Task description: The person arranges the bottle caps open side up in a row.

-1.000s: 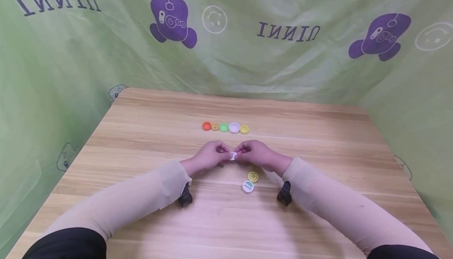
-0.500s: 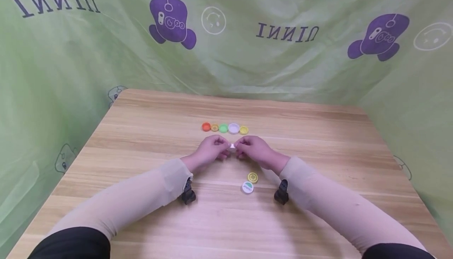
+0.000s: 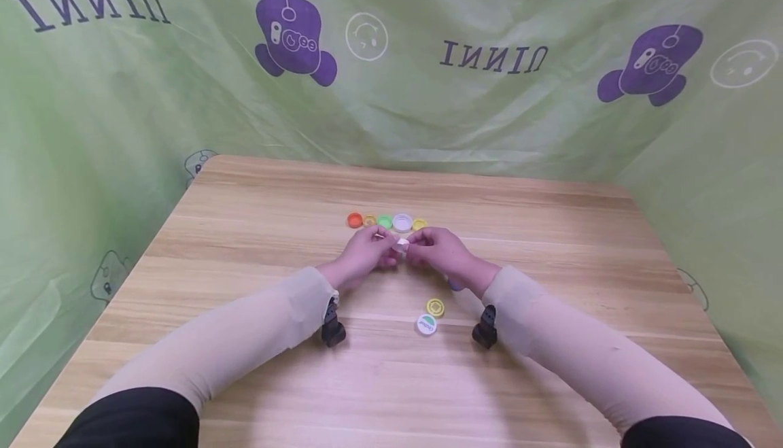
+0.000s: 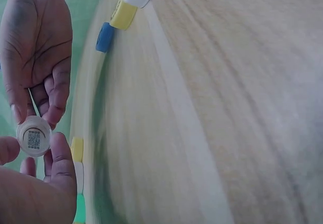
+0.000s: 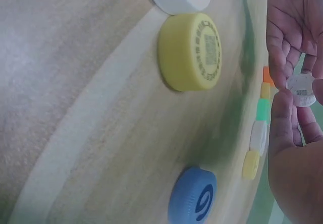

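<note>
Both hands hold one small white bottle cap [image 3: 402, 245] between their fingertips, just in front of a row of caps. My left hand [image 3: 366, 251] pinches its left side and my right hand [image 3: 442, 252] its right side. The left wrist view shows a square printed code inside the cap [image 4: 34, 138]. Nearer the person lie a yellow cap [image 3: 435, 307] and a white cap with a green patch [image 3: 427, 324], printed faces up. A blue cap [image 5: 193, 196] lies beside them, mostly hidden by the right wrist in the head view.
The row beyond the hands has an orange cap [image 3: 355, 220], a small amber cap [image 3: 370, 220], a green cap [image 3: 384, 221], a larger white cap [image 3: 402, 222] and a yellow cap [image 3: 419, 224]. A green printed curtain [image 3: 391, 122] surrounds the wooden table [image 3: 245, 190].
Both hands have moved away from the person, closer to the row, and the held white cap has turned between the fingers. Part of the blue cap now shows by the right wrist.
</note>
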`<state>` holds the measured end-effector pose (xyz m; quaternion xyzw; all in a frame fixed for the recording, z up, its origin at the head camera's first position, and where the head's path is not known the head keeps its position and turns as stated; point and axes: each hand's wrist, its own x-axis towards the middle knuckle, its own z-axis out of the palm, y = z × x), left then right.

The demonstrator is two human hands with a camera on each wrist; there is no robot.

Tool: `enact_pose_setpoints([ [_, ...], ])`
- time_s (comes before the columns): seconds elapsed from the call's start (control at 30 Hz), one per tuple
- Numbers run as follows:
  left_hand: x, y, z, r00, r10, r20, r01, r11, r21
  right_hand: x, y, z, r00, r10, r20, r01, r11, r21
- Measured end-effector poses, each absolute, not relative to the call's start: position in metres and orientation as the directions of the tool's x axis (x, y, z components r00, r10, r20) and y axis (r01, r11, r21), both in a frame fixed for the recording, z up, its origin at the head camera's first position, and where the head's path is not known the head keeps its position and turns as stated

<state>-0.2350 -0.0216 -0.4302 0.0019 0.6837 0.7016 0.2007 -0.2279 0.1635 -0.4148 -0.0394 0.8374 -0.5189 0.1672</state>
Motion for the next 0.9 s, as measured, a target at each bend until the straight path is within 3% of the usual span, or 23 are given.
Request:
enact_pose_setpoints([
  [0.6,-0.244,-0.017,-0.427,-0.933,0.277,-0.230,-0.234,0.017,0.972,-0.231,0.165,-0.411,-0.963,-0.219,-0.157,0.019,0.526,-0.851],
  [0.9,-0.250,-0.012,-0.421,-0.936,0.240,-0.258,-0.268,-0.008,0.964,-0.234,0.162,-0.407,-0.980,-0.162,-0.114,0.022,0.482,-0.876],
])
